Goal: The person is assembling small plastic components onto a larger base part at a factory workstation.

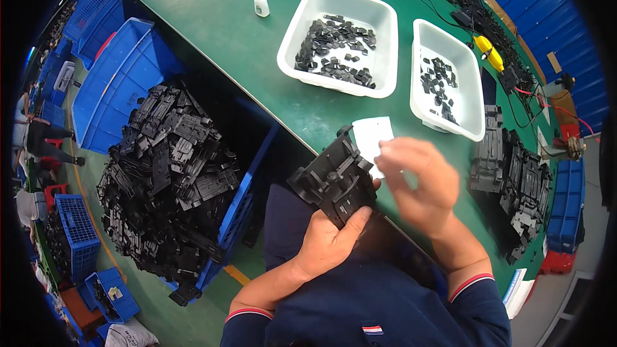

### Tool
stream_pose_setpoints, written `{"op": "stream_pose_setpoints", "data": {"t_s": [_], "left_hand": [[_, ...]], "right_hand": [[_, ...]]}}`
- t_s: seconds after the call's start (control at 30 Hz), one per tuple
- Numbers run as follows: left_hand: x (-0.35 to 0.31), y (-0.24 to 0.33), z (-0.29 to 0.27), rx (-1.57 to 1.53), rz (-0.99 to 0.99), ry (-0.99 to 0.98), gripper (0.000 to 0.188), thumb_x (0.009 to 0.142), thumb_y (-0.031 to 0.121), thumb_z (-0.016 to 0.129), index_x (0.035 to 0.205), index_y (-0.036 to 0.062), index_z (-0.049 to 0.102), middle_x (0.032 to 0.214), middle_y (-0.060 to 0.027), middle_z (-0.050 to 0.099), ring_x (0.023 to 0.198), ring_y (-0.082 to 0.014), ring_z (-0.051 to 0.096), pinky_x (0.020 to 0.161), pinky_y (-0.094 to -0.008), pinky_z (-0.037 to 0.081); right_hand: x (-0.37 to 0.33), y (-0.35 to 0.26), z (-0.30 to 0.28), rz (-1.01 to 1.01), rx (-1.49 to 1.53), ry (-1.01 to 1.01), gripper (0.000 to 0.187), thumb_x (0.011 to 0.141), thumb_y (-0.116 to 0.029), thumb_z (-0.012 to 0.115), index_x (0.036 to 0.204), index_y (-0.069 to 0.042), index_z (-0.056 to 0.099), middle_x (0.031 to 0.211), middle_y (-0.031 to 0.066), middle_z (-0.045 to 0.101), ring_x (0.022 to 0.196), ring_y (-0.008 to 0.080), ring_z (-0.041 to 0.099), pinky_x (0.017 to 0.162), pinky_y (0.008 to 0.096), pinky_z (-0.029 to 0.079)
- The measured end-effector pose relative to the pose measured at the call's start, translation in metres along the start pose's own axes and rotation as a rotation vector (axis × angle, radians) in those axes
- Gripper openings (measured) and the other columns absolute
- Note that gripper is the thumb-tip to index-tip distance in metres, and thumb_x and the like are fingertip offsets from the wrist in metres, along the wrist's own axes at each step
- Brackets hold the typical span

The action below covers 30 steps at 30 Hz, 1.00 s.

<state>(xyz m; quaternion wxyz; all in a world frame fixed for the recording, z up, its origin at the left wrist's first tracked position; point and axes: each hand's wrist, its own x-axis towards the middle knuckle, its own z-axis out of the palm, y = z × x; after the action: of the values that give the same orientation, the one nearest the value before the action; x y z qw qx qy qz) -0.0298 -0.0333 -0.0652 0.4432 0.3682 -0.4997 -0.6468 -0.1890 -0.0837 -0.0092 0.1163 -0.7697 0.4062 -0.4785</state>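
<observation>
My left hand (331,240) grips a black moulded plastic part (335,178) by its lower end, thumb on the near face. The part is tilted over the table's front edge, with raised ribs and a round boss facing up. Just right of it, my right hand (421,183) is raised with fingers curled toward the thumb. It is somewhat blurred, and anything between its fingertips is too small or hidden to make out. Behind the part, a white sheet of paper (371,133) lies on the green table (241,48), partly covered by the right hand.
Two white tubs (385,38) (477,106) hold small black pieces. A small white bottle (261,4) stands farther left. Stacked black parts (514,180) lie at right, near a yellow tool (490,53) and cables. Left of the table, a blue crate (116,90) adjoins a heap of black parts (170,180).
</observation>
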Motion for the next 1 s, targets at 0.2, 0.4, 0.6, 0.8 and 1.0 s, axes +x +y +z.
{"op": "stream_pose_setpoints", "data": {"t_s": [0.2, 0.4, 0.6, 0.8, 1.0], "left_hand": [[0.006, -0.005, -0.014, -0.318, -0.022, -0.097, 0.041, 0.094, 0.007, 0.055, 0.131, -0.0066, 0.044, 0.128, -0.0163, 0.055, 0.121, -0.0271, 0.052, 0.102, -0.0384, 0.041], [0.005, 0.001, -0.028, -0.577, -0.139, -0.12, 0.046, 0.093, 0.006, 0.055, 0.135, -0.0053, 0.038, 0.128, -0.02, 0.054, 0.12, -0.0309, 0.053, 0.102, -0.043, 0.042], [0.005, 0.003, -0.034, -0.693, -0.201, -0.103, 0.044, 0.092, 0.006, 0.056, 0.132, -0.0042, 0.04, 0.124, -0.0198, 0.056, 0.119, -0.0323, 0.054, 0.102, -0.0461, 0.042], [0.006, 0.0, -0.029, -0.649, -0.188, -0.053, 0.044, 0.091, 0.005, 0.057, 0.131, -0.0039, 0.041, 0.122, -0.0205, 0.057, 0.116, -0.0334, 0.055, 0.101, -0.0469, 0.042], [0.01, -0.005, -0.018, -0.648, -0.202, -0.016, 0.045, 0.09, 0.004, 0.057, 0.131, -0.0037, 0.041, 0.122, -0.0208, 0.056, 0.116, -0.0344, 0.055, 0.1, -0.0465, 0.045]], "right_hand": [[0.078, 0.061, 0.0, 0.205, -0.255, -0.143, 0.017, 0.076, -0.001, 0.066, 0.094, 0.0, 0.068, 0.088, 0.015, 0.067, 0.078, 0.0245, 0.066, 0.068, 0.0322, 0.051], [0.126, 0.112, 0.041, 0.388, -0.785, -0.809, 0.025, 0.071, -0.017, 0.071, 0.092, -0.003, 0.071, 0.087, 0.0175, 0.068, 0.083, 0.033, 0.065, 0.076, 0.0397, 0.051], [0.125, 0.119, 0.044, 0.422, -0.668, -0.783, 0.014, 0.072, -0.008, 0.066, 0.083, -0.002, 0.071, 0.078, 0.0159, 0.067, 0.073, 0.0299, 0.064, 0.07, 0.0365, 0.051], [0.106, 0.103, 0.015, 0.572, -0.121, -0.301, 0.016, 0.082, -0.006, 0.064, 0.097, 0.0, 0.067, 0.078, 0.0035, 0.065, 0.071, 0.0088, 0.059, 0.063, 0.0255, 0.049], [0.067, 0.084, -0.022, 0.743, 0.465, -0.048, 0.024, 0.085, -0.004, 0.064, 0.108, 0.001, 0.065, 0.085, 0.0052, 0.065, 0.073, 0.0115, 0.061, 0.066, 0.0251, 0.05]]}}
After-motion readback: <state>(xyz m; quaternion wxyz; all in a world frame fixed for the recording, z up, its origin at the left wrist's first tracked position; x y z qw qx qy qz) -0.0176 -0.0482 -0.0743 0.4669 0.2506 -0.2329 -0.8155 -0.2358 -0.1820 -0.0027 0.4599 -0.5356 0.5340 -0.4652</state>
